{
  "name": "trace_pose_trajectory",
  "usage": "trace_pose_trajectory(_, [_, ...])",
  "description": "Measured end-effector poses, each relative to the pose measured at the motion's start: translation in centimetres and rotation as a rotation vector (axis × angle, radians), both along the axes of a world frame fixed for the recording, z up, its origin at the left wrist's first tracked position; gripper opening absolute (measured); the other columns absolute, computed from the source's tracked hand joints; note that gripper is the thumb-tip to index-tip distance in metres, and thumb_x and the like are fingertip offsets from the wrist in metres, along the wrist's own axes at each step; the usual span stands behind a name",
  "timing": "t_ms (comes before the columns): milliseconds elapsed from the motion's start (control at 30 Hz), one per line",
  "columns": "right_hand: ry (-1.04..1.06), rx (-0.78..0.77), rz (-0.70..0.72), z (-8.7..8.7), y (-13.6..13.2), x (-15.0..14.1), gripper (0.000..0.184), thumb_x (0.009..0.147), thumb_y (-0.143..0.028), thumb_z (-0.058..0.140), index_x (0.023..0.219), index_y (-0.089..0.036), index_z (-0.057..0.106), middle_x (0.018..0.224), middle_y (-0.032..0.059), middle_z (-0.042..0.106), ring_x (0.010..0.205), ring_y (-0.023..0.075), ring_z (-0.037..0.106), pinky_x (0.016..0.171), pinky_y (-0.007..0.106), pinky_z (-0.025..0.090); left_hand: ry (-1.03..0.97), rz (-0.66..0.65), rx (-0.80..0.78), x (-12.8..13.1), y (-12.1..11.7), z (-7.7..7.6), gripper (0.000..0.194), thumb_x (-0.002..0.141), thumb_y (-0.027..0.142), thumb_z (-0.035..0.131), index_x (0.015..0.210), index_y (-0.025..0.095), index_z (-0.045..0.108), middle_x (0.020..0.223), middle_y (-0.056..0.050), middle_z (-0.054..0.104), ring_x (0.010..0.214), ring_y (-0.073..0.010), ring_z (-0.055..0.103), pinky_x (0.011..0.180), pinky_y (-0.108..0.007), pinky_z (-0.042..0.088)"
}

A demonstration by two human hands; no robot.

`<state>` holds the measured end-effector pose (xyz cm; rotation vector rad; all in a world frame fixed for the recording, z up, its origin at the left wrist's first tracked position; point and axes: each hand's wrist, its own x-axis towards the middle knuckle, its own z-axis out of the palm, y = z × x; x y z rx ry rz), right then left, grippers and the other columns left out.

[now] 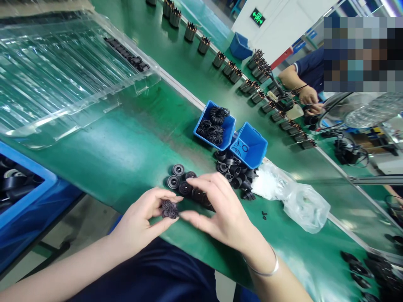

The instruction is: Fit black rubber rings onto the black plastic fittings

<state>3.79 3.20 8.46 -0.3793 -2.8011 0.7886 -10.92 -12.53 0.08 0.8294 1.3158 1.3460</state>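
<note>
Pinching a lobed black piece (169,209) between thumb and fingers of the left hand (138,218), on the near side of the ring bin (231,128) and left of it. Holding out the right hand (223,209) just beside that piece, also nearer than the ring bin, with thumb and forefinger spread; cannot tell touch from gap at the thumb tip. Wearing a silvery bracelet (267,273) on the right wrist. Having both hands close together over the green tabletop (126,167).

Seeing round black parts (178,170) grouped on the near side of the ring bin, partly hidden behind the right hand. Seeing bundles of thin black rings (217,126) inside the ring bin, and a second blue bin (256,147) just right of it with a few loose rings (242,147). Noting a heap of black parts (233,170) near the ring bin, on its near right, then a clear plastic bag (310,207) farther right.

Left of the ring bin, seeing a clear ridged tray (63,84) with a row of small black pieces (126,54); nearer and farther left, a blue crate (44,178) of black parts. Beyond the ring bin, seeing a long line of coppery-topped metal cylinders (204,45) and, off to the right, a co-worker's hands (310,98) among wires
</note>
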Motion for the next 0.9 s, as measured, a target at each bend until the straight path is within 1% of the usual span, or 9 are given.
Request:
trace_pose_trajectory(100, [-0.018,-0.06,0.068,0.2,-1.5,0.1,0.077,0.081,-0.052,0.075,0.141,-0.017,0.042,0.109,0.0097,0.067,0.098,0.0226,0.063,0.094,0.04,0.051,0.249,-0.004,0.106,0.3,-0.3,-0.4,0.035,0.09,0.021,0.064,0.124,0.027,0.057,0.121,-0.007,0.066,0.111,-0.0214,0.066,0.09,-0.029,0.057])
trace_pose_trajectory(167, [-0.029,-0.085,0.069,-0.4,-2.3,0.0,0.076,0.083,-0.051,0.073,0.143,-0.016,0.04,0.111,0.0092,0.067,0.099,0.0213,0.063,0.095,0.037,0.051,0.396,-0.016,0.184,0.2,-0.2,-0.4,0.037,0.089,0.019,0.065,0.125,0.028,0.057,0.115,-0.005,0.067,0.104,-0.02,0.066,0.084,-0.027,0.057])
trace_pose_trajectory(267, [-0.039,-0.122,0.028,-1.2,-2.7,-0.1,0.067,0.089,-0.046,0.068,0.142,-0.017,0.041,0.114,0.0093,0.067,0.102,0.0201,0.064,0.095,0.035,0.052,0.474,-0.025,0.237,-0.2,0.0,-0.2,0.039,0.089,0.018,0.065,0.125,0.029,0.057,0.111,-0.003,0.067,0.101,-0.0184,0.066,0.083,-0.025,0.057])
trace_pose_trajectory(400, [-0.093,-0.259,0.03,-0.7,-2.2,-0.1,0.051,0.093,-0.039,0.065,0.138,-0.021,0.047,0.11,0.0057,0.067,0.096,0.0166,0.065,0.088,0.03,0.054,0.386,-0.095,0.2,-1.3,0.0,0.0,0.028,0.091,0.016,0.06,0.117,0.028,0.061,0.11,-0.002,0.063,0.096,-0.0154,0.067,0.078,-0.023,0.058])
trace_pose_trajectory(467, [-0.102,-0.371,0.043,-0.1,-1.5,0.0,0.047,0.093,-0.033,0.067,0.135,-0.022,0.05,0.108,0.0037,0.067,0.089,0.0135,0.065,0.083,0.027,0.055,0.239,-0.135,0.165,-1.8,0.0,0.0,0.025,0.092,0.019,0.06,0.115,0.027,0.062,0.112,-0.003,0.062,0.096,-0.0156,0.069,0.08,-0.024,0.059])
trace_pose_trajectory(533, [-0.046,-0.429,0.035,0.5,-0.5,-0.1,0.04,0.092,-0.028,0.069,0.129,-0.021,0.055,0.105,0.0031,0.065,0.083,0.0114,0.065,0.078,0.024,0.056,0.062,-0.119,0.116,-2.2,0.0,0.0,0.023,0.092,0.022,0.061,0.115,0.026,0.061,0.114,-0.004,0.063,0.098,-0.0164,0.07,0.085,-0.026,0.059])
trace_pose_trajectory(667, [0.119,-0.275,-0.038,0.4,1.9,-1.3,0.014,0.092,-0.017,0.065,0.107,-0.019,0.064,0.105,0.0045,0.064,0.088,0.0126,0.063,0.077,0.024,0.054,-0.13,-0.029,0.024,-2.6,0.3,0.1,0.022,0.092,0.026,0.065,0.113,0.023,0.058,0.111,-0.006,0.073,0.106,-0.018,0.071,0.093,-0.026,0.055])
trace_pose_trajectory(767, [0.137,-0.141,-0.027,-0.4,3.2,-2.8,0.016,0.093,-0.011,0.06,0.106,-0.019,0.062,0.105,0.005,0.065,0.095,0.0146,0.063,0.084,0.028,0.053,-0.13,-0.018,0.009,-2.6,0.4,0.2,0.023,0.092,0.029,0.066,0.113,0.021,0.058,0.111,-0.008,0.075,0.107,-0.019,0.071,0.093,-0.026,0.055])
trace_pose_trajectory(900, [0.096,-0.053,0.043,-1.5,3.7,-4.4,0.022,0.093,-0.008,0.058,0.112,-0.019,0.059,0.104,0.0057,0.067,0.097,0.0169,0.062,0.091,0.033,0.052,-0.044,-0.029,0.022,-2.5,0.4,-0.1,0.024,0.094,0.029,0.063,0.116,0.022,0.058,0.113,-0.009,0.074,0.106,-0.0201,0.072,0.092,-0.028,0.056])
